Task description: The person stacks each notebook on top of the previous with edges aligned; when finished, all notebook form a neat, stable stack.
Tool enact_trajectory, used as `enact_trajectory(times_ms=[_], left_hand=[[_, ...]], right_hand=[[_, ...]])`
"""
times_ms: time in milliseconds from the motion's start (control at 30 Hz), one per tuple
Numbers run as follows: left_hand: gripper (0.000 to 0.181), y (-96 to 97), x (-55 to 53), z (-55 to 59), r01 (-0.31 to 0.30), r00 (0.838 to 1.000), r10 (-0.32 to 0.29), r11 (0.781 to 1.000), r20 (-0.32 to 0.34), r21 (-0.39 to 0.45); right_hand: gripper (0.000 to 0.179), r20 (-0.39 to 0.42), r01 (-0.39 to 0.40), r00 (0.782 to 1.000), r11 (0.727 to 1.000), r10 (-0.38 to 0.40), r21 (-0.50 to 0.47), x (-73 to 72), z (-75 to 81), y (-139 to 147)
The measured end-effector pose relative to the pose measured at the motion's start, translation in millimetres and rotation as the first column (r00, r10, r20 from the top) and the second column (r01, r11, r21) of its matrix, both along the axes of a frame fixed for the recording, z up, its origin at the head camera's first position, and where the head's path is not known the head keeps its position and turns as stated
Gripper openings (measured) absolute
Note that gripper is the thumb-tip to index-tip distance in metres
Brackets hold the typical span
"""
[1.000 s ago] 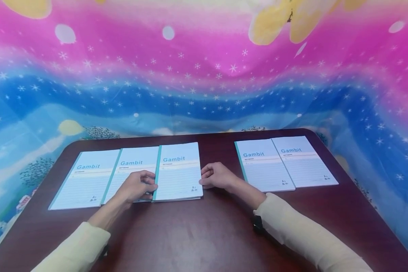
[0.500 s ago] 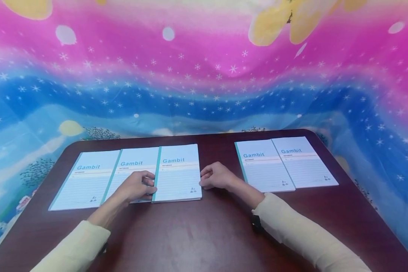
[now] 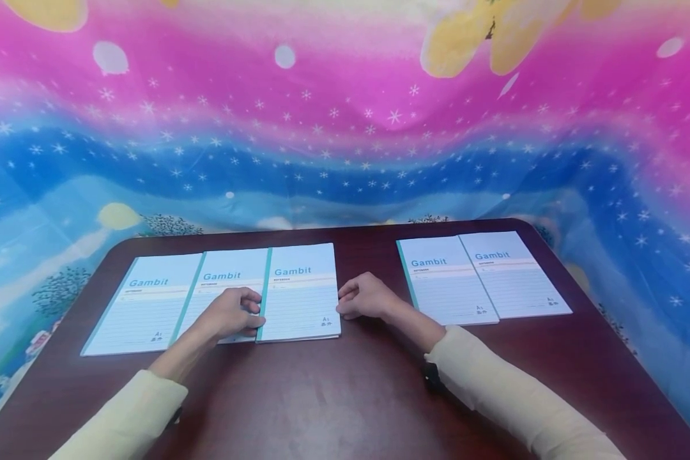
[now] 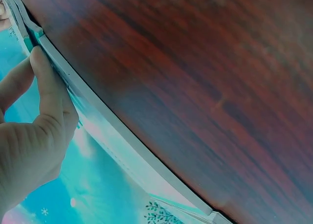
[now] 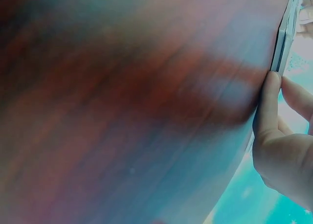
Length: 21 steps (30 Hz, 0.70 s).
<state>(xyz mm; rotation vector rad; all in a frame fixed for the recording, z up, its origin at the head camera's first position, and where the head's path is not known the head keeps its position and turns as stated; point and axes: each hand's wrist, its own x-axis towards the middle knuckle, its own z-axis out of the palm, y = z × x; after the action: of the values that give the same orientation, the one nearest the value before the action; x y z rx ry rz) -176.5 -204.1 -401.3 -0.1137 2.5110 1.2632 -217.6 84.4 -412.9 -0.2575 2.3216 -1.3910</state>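
Note:
A white Gambit notebook [image 3: 299,300] with a green spine lies on the table between both hands, overlapping the edge of a second notebook [image 3: 221,265]. My left hand [image 3: 232,313] holds its spine side near the lower corner, and the thumb [image 4: 43,70] meets the spine in the left wrist view. From the opposite side, my right hand [image 3: 370,297] holds the right edge with thumb and fingers. In the right wrist view, the thumb tip [image 5: 272,84] meets the notebook's corner [image 5: 279,50]. The left hand and wrist partly cover the second notebook.
Another notebook [image 3: 140,306] lies at the far left of the row. Two more, one [image 3: 445,287] overlapping the other [image 3: 512,275], lie at the right. The dark wooden table [image 3: 322,402] ends at a patterned cloth backdrop [image 3: 345,128].
Between both hands, the notebook has shifted very slightly left and down, its lower edge settling flatter. Both hands have stayed at its sides. The other notebooks look unmoved.

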Motion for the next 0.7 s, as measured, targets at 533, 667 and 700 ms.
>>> enact_trajectory(times_ms=[533, 667, 700], left_hand=[[0.044, 1.2, 0.1, -0.8, -0.002, 1.000, 0.002, 1.000, -0.008, -0.029], [0.044, 1.7, 0.1, -0.5, 0.002, 1.000, -0.002, 0.999, -0.017, -0.034], [0.044, 1.7, 0.2, -0.6, 0.003, 1.000, -0.004, 0.999, -0.019, -0.036]], right_hand=[[0.023, 0.029, 0.019, 0.999, 1.000, -0.018, -0.003, 1.1, 0.4, 0.6], [0.024, 0.020, 0.022, 1.000, 1.000, -0.022, -0.001, 2.5, 1.1, 0.6], [0.024, 0.015, 0.020, 1.000, 1.000, -0.020, 0.002, 2.6, 1.3, 0.6]])
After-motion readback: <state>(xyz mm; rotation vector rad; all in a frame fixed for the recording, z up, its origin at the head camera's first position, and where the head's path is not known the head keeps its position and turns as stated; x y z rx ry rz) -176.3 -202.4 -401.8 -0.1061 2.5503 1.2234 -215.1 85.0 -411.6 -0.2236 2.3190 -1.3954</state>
